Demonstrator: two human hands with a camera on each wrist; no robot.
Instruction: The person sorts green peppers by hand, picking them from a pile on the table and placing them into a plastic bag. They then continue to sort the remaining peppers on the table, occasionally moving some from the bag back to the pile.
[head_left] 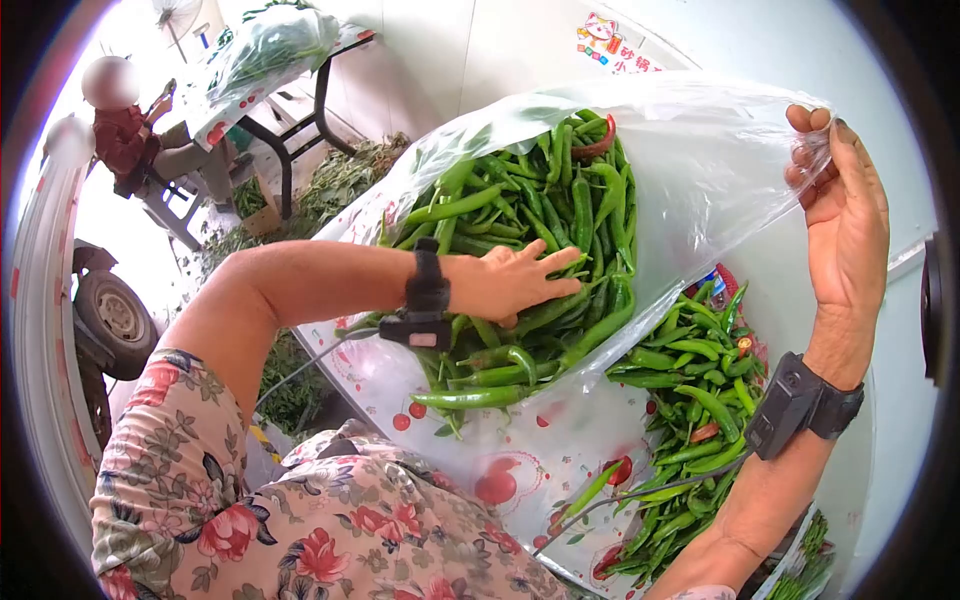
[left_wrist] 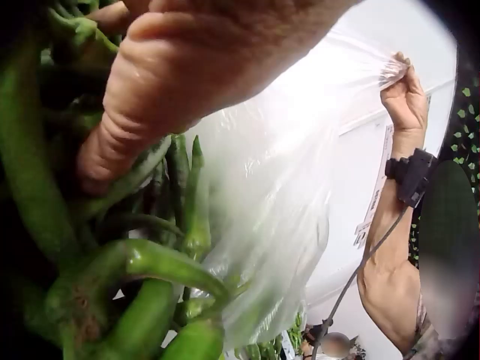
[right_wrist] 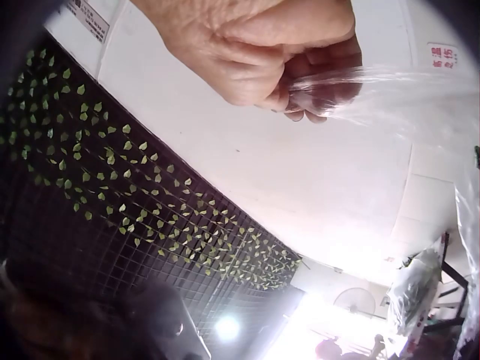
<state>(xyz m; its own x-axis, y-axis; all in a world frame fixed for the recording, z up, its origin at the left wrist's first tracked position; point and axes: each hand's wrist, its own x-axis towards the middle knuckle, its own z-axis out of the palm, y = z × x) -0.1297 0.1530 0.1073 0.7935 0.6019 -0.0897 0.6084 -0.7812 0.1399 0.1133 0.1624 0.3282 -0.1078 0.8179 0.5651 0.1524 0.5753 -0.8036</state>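
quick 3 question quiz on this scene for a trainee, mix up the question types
1. True or false: the right hand pinches the edge of the plastic bag.
2. The left hand rests on: A. green peppers B. a knife C. a cardboard box
3. Fill in: the odd pepper at the top of the pile in the bag is ____ in colour.
Key: 1 true; 2 A; 3 red.

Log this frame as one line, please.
left hand: flat on green chili peppers in clear plastic bag | right hand: pinches bag rim, raised | loose peppers on tablecloth
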